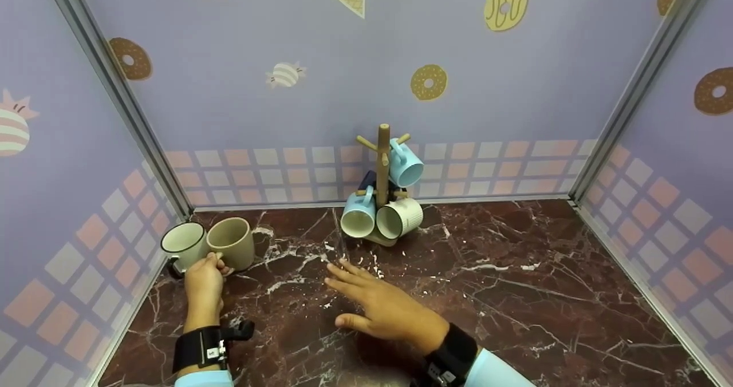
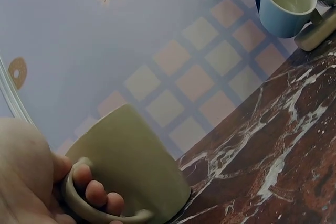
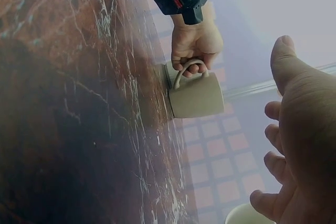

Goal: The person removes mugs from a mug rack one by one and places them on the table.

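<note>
A beige mug (image 1: 236,244) stands at the left of the marbled table, and my left hand (image 1: 205,277) grips its handle. The left wrist view shows the fingers curled through the handle (image 2: 79,198) of that mug. Right beside it is a white mug (image 1: 184,244) with a dark rim and dark handle. My right hand (image 1: 389,307) is over the middle of the table, fingers spread and holding nothing. Beyond it a wooden mug tree (image 1: 383,169) carries a light blue mug (image 1: 406,166) high up, with another blue mug (image 1: 358,215) and a ribbed white mug (image 1: 401,217) lower down.
A purple patterned wall (image 1: 343,101) closes off the back, with side walls (image 1: 63,204) at left and right. The white mug stands close to the left wall. Dark red marbled tabletop (image 1: 515,295) spreads to the right. Dark shapes behind the tree are partly hidden.
</note>
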`<action>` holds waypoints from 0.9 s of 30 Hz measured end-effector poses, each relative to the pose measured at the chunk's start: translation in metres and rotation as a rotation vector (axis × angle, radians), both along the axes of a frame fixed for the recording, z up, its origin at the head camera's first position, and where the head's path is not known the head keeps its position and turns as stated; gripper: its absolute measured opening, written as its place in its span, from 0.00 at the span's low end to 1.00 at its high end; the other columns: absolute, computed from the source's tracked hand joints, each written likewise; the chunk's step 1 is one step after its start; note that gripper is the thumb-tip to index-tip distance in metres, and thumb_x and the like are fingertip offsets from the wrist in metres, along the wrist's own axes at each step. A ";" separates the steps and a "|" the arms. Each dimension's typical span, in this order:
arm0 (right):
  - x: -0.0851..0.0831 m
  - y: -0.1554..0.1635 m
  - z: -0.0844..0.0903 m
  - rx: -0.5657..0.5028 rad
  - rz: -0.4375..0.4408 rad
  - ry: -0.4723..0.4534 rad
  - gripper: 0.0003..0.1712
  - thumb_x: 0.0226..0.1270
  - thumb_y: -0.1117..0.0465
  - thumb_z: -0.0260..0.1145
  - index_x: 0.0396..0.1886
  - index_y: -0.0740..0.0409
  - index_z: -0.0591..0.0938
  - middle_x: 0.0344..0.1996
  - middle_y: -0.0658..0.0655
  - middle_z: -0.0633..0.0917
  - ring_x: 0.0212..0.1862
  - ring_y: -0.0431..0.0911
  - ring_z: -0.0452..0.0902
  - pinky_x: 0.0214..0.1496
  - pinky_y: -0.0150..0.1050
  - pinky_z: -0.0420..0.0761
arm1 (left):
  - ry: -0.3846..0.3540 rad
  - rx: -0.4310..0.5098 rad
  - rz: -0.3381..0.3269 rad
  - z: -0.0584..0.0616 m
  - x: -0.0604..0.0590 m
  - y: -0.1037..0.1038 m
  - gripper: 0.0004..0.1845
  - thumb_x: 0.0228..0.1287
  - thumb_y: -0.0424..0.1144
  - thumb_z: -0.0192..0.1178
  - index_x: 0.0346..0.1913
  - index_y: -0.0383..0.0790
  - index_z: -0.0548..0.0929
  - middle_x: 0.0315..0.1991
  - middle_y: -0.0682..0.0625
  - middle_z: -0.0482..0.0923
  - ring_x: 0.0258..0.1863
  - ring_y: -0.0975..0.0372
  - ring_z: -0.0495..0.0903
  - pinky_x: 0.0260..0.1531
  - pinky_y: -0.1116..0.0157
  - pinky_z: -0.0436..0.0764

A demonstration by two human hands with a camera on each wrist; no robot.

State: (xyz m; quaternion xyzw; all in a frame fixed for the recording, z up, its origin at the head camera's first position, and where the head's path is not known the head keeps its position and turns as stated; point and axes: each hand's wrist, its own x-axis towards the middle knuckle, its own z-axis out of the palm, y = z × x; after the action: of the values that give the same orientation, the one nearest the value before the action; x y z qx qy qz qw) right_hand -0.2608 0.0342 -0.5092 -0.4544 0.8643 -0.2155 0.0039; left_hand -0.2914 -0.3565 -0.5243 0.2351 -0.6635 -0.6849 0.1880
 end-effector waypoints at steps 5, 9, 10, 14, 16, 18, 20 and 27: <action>-0.001 0.000 -0.001 0.011 -0.001 0.013 0.47 0.86 0.28 0.57 0.94 0.38 0.58 0.95 0.41 0.45 0.96 0.52 0.45 0.91 0.63 0.64 | 0.003 -0.035 0.050 -0.002 -0.001 0.001 0.27 0.93 0.39 0.48 0.26 0.37 0.78 0.26 0.54 0.76 0.28 0.68 0.79 0.35 0.73 0.85; -0.001 0.000 -0.001 0.020 0.000 0.027 0.48 0.86 0.25 0.52 0.94 0.38 0.58 0.95 0.41 0.45 0.96 0.52 0.45 0.91 0.63 0.65 | -0.008 -0.062 0.075 -0.002 -0.001 0.001 0.28 0.93 0.39 0.48 0.25 0.37 0.78 0.26 0.53 0.77 0.27 0.69 0.80 0.34 0.74 0.86; -0.001 0.000 -0.002 0.021 0.001 0.028 0.48 0.86 0.25 0.52 0.94 0.39 0.59 0.95 0.41 0.45 0.96 0.52 0.44 0.91 0.63 0.65 | -0.012 -0.067 0.077 -0.002 -0.001 0.001 0.28 0.93 0.39 0.49 0.25 0.37 0.79 0.26 0.53 0.78 0.27 0.69 0.81 0.34 0.74 0.86; -0.002 -0.001 -0.002 0.029 0.001 0.030 0.47 0.86 0.29 0.58 0.94 0.40 0.59 0.95 0.41 0.45 0.96 0.53 0.44 0.91 0.63 0.64 | -0.026 -0.083 0.081 -0.001 -0.001 0.002 0.27 0.93 0.40 0.48 0.26 0.35 0.79 0.28 0.54 0.80 0.26 0.70 0.82 0.34 0.75 0.86; -0.001 -0.001 -0.002 0.033 0.000 0.035 0.47 0.86 0.32 0.61 0.94 0.41 0.60 0.95 0.41 0.45 0.96 0.55 0.46 0.91 0.63 0.64 | -0.024 -0.090 0.087 0.000 -0.001 0.003 0.27 0.93 0.39 0.49 0.26 0.35 0.79 0.28 0.53 0.80 0.26 0.69 0.82 0.33 0.75 0.87; -0.001 -0.001 -0.001 0.036 -0.005 0.036 0.47 0.86 0.33 0.62 0.94 0.40 0.59 0.95 0.42 0.46 0.96 0.55 0.46 0.91 0.63 0.65 | -0.021 -0.096 0.091 0.002 0.000 0.004 0.28 0.93 0.39 0.49 0.26 0.35 0.80 0.26 0.53 0.79 0.26 0.69 0.82 0.33 0.74 0.87; -0.001 -0.001 -0.001 0.041 -0.010 0.031 0.47 0.86 0.31 0.60 0.94 0.39 0.60 0.95 0.41 0.46 0.96 0.55 0.46 0.91 0.63 0.65 | -0.016 -0.103 0.099 0.003 0.000 0.005 0.28 0.92 0.39 0.50 0.25 0.35 0.82 0.24 0.54 0.80 0.25 0.69 0.82 0.32 0.74 0.87; -0.003 0.001 0.002 0.039 -0.012 0.026 0.49 0.85 0.24 0.52 0.94 0.40 0.60 0.95 0.42 0.45 0.96 0.55 0.45 0.91 0.66 0.65 | -0.022 -0.170 0.091 -0.003 -0.001 -0.003 0.24 0.89 0.38 0.53 0.35 0.29 0.92 0.24 0.55 0.87 0.24 0.68 0.88 0.31 0.74 0.86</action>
State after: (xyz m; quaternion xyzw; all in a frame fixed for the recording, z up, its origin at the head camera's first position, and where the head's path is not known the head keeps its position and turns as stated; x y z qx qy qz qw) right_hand -0.2637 0.0348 -0.5075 -0.4516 0.8711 -0.1928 0.0003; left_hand -0.2927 -0.3590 -0.5274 0.2558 -0.7098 -0.6144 0.2308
